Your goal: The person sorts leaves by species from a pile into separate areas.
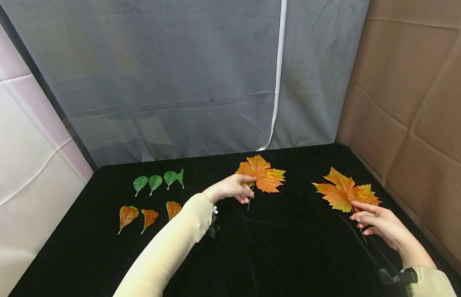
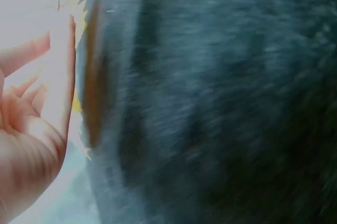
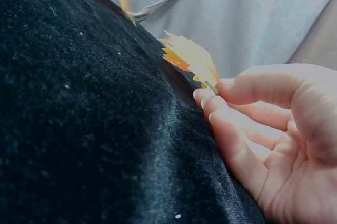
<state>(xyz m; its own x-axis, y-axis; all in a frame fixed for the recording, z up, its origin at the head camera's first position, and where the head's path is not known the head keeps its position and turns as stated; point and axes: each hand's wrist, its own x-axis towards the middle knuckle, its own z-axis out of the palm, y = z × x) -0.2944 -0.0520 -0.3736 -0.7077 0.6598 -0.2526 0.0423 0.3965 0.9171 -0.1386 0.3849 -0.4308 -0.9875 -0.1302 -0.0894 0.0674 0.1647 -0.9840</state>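
Observation:
Two orange-yellow artificial maple leaves lie toward the far side and right of the black cloth. In the head view my left hand [image 1: 234,187] pinches the stem of the farther maple leaf [image 1: 265,175] near its base. The left wrist view shows that hand [image 2: 37,113] at the left edge, its fingertips washed out by glare. At the right, my right hand [image 1: 380,225] pinches the stem of the other maple leaf [image 1: 341,189] between thumb and fingers. The right wrist view shows the same hand [image 3: 279,124] holding this leaf [image 3: 192,58] low over the cloth.
At the left of the black-covered table [image 1: 289,255], several green leaves [image 1: 155,182] form a row. Orange-brown leaves [image 1: 128,215] make a nearer row, partly hidden by my left sleeve [image 1: 171,251]. A grey curtain [image 1: 178,82] hangs behind; a brown panel [image 1: 419,103] borders the right.

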